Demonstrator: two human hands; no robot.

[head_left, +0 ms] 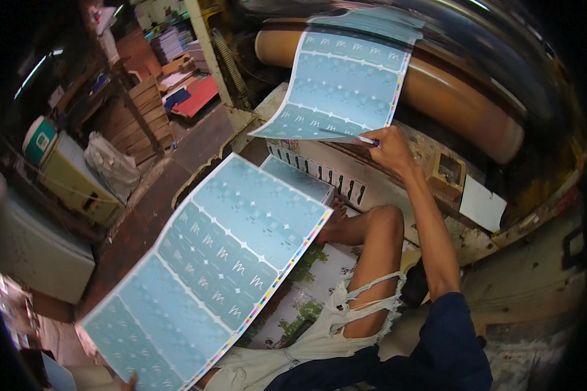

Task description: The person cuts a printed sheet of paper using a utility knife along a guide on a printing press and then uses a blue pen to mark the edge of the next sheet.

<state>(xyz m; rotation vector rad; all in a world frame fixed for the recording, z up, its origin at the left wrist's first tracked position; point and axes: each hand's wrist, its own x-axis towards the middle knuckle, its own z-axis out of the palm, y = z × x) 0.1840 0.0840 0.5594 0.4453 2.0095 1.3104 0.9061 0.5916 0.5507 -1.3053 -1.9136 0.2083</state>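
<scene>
My right hand point(392, 151) is closed around a slim pen-like tool point(369, 141) with a pale and dark purple end. The hand is at the lower right corner of a light blue printed sheet point(346, 85), which hangs from a roller machine. Whether the fingers also pinch that sheet, I cannot tell. At the lower left, my left hand point(132, 382) grips the bottom edge of a second blue printed sheet point(209, 247); only a thumb or fingertip shows. This sheet slants across my lap, with a coloured strip along its right edge.
Brown rollers point(463, 107) run across the upper right. Below them are a small wooden box point(446, 174) and a white card point(482, 202). More blue sheets lie in a stack point(300, 179) beyond my lap. Planks, a sack point(111, 159) and a metal cabinet point(78, 179) stand left.
</scene>
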